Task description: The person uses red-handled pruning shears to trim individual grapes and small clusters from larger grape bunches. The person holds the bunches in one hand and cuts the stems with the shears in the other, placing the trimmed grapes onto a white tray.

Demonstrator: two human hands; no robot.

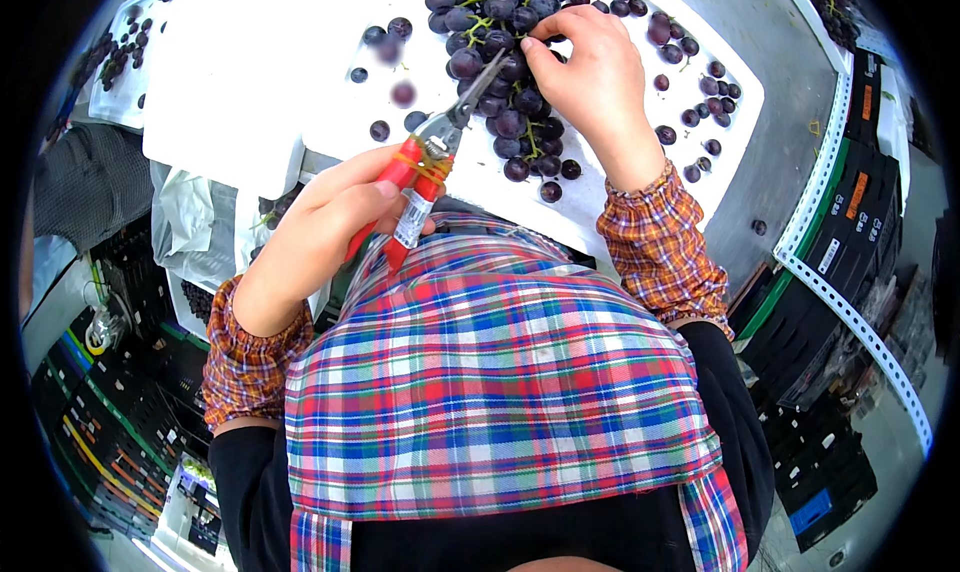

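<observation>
My left hand (322, 219) grips red-handled pruning snips (437, 152), with a yellow band wound around the handles. Their blades point up and away, the tips lying over a bunch of dark purple grapes (510, 121) with green stems. At the bunch's right edge is my right hand (592, 69), thumb and forefinger pinched together on it; what exactly lies between the fingertips is hidden. The bunch rests on a white tray or board (637, 167). Loose grapes (712, 106) are scattered on both sides of it.
More grapes lie on a white surface (124, 50) at the far left. A clear plastic bag (187, 212) hangs beside my left forearm. Black crates (855, 197) stand to the right, behind a perforated metal upright (862, 302). A single grape (759, 227) sits on the grey metal table (795, 121).
</observation>
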